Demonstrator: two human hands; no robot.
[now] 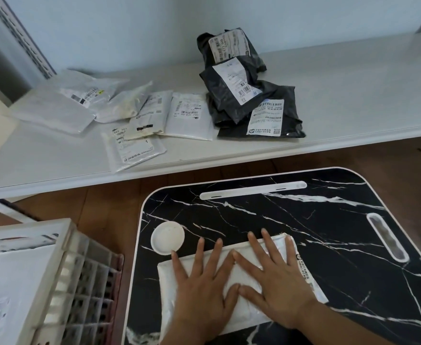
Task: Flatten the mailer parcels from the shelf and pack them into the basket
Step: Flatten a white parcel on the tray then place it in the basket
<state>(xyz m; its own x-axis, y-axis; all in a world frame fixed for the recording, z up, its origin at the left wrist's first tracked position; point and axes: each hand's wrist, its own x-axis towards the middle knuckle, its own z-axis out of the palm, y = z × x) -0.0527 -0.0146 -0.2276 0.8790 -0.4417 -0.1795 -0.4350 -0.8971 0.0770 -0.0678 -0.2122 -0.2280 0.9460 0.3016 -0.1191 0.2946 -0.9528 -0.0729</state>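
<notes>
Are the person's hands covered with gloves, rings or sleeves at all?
No. The left hand and right hand are bare: no gloves, rings, watch or bracelet show. The wrists and visible forearms are uncovered too, with no sleeve in view. Fingernails look short and unpainted.

White mailer [232, 282] lies flat on the black tray; white mailers [139, 113] and black ones [244, 88] lie on the shelf [354, 95]; the basket [62, 245] holds one

A mailer [229, 282] is pressed on the surface [329, 220] by both hands; the basket [62, 270] is set left, the shelf [329, 95] behind.
</notes>
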